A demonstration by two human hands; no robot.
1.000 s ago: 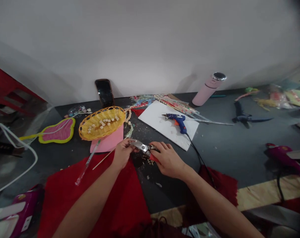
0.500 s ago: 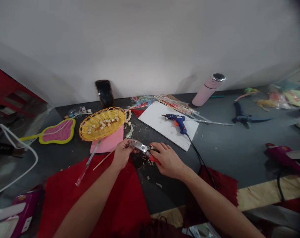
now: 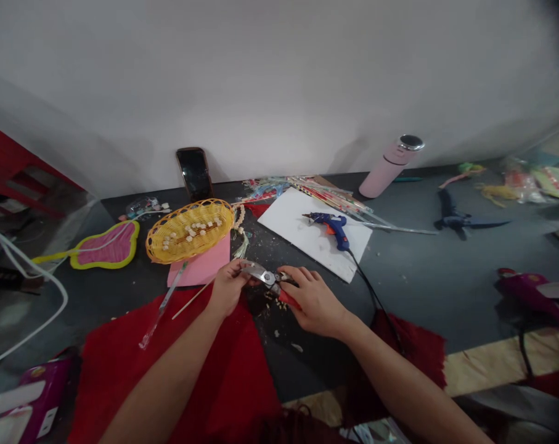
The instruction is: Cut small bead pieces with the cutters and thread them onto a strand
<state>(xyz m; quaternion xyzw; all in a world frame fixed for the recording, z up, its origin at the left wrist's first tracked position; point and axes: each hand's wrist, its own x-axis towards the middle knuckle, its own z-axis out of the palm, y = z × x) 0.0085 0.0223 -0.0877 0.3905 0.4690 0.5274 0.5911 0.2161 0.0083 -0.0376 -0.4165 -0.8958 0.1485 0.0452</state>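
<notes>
My right hand [image 3: 317,300] is closed round the red handles of a pair of pruning shears [image 3: 266,277], whose metal blades point left. The blade end meets the fingers of my left hand [image 3: 230,285], which pinch a thin wooden stick [image 3: 192,300]; the stick's tail slants down to the left over a red cloth. My left fingertips and the blades hide the stick's far end. Small pale chips [image 3: 279,305] lie on the dark table under the shears. Up to the left, a yellow woven basket [image 3: 187,251] holds several small whitish pieces [image 3: 200,229].
A blue glue gun [image 3: 332,228] lies on a white board [image 3: 283,213], its cord running toward the front edge. Behind stand a pink bottle [image 3: 387,169] and a phone [image 3: 195,176]. Red cloth [image 3: 122,370] covers the left front; a pink-and-yellow paddle shape [image 3: 106,246] lies far left.
Hands, shears and stick hold almost the same pose. The whole view has shifted very slightly; nothing has visibly been picked up or let go.
</notes>
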